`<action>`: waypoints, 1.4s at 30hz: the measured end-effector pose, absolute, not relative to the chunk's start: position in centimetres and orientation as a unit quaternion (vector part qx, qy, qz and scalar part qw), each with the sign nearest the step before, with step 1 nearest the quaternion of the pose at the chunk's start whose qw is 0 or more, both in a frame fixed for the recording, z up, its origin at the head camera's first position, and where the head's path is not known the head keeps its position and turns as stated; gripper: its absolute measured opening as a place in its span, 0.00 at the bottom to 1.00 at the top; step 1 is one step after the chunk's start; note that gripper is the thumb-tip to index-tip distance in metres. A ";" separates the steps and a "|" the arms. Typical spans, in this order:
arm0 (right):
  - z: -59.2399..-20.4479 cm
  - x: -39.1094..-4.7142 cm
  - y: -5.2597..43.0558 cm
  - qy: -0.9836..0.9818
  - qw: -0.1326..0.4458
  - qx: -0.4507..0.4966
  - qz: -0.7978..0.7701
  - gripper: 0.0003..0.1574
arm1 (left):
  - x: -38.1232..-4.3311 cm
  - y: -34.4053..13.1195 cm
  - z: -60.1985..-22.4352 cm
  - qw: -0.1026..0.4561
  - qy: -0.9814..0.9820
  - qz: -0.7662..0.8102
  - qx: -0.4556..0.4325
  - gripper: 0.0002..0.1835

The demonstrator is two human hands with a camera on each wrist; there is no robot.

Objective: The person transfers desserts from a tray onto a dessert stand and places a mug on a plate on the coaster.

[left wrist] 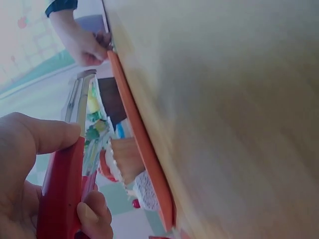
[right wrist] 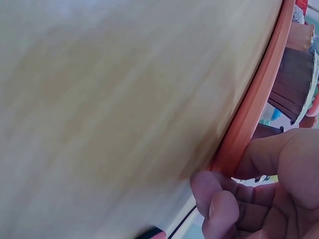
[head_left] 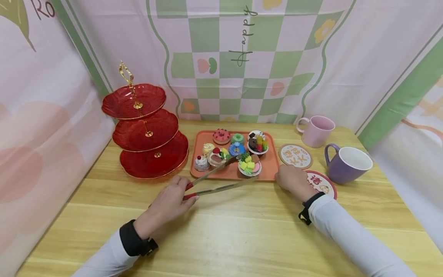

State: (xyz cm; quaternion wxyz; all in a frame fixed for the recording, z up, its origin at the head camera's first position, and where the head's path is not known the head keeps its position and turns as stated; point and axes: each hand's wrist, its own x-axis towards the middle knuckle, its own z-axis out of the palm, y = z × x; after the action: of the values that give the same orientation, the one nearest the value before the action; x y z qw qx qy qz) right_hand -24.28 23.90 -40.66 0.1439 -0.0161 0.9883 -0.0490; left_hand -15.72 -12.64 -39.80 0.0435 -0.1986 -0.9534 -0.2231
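Note:
My left hand (head_left: 169,198) holds a pair of metal tongs (head_left: 211,188) by their red handles (left wrist: 62,191). The tongs' arms are spread, one reaching over the tray beside a fruit-topped cupcake (head_left: 250,166), the other in front of the tray's near edge. At the right end of the orange tray (head_left: 270,169), my right hand (head_left: 293,180) pinches the near corner between thumb (right wrist: 264,157) and curled fingers. On the tray are a pink donut (head_left: 221,135), a green donut (head_left: 237,139), a blue donut (head_left: 237,149), a second fruit cupcake (head_left: 257,144), a cream tart (head_left: 217,157) and a small white cake (head_left: 201,163).
A three-tiered red stand (head_left: 154,156) with a gold handle stands at the left. To the right are a round beige coaster (head_left: 295,156), a red-rimmed coaster (head_left: 323,184), a pink mug (head_left: 315,131) and a purple mug (head_left: 346,165). A patterned curtain (head_left: 228,88) hangs behind the table.

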 end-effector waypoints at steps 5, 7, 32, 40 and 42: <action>-40.5 -24.1 23.9 0.988 0.144 -0.013 -0.048 0.17 | -16.0 -11.7 -40.1 0.033 -0.955 -0.218 -0.199 0.23; -40.4 -24.1 23.9 0.988 0.145 -0.015 -0.047 0.17 | -16.2 -11.4 -40.3 0.032 -0.955 -0.221 -0.197 0.22; -40.5 -23.8 23.5 0.988 0.143 -0.031 -0.049 0.12 | -16.8 -10.4 -40.8 -0.011 -0.953 -0.217 -0.209 0.17; -40.5 -23.8 23.6 0.989 0.135 -0.038 -0.044 0.12 | -16.9 -10.5 -40.6 -0.023 -0.951 -0.226 -0.208 0.16; -40.5 -23.7 23.6 0.989 0.134 -0.040 -0.046 0.12 | -16.9 -10.6 -40.7 -0.023 -0.951 -0.226 -0.208 0.16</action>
State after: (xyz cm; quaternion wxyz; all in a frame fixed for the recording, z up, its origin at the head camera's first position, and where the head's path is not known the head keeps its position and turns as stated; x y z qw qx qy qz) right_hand -23.75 23.60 -40.49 0.1336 -0.0401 0.9892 -0.0459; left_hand -16.91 -10.55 -40.68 -0.0230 -0.2078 -0.9514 -0.2263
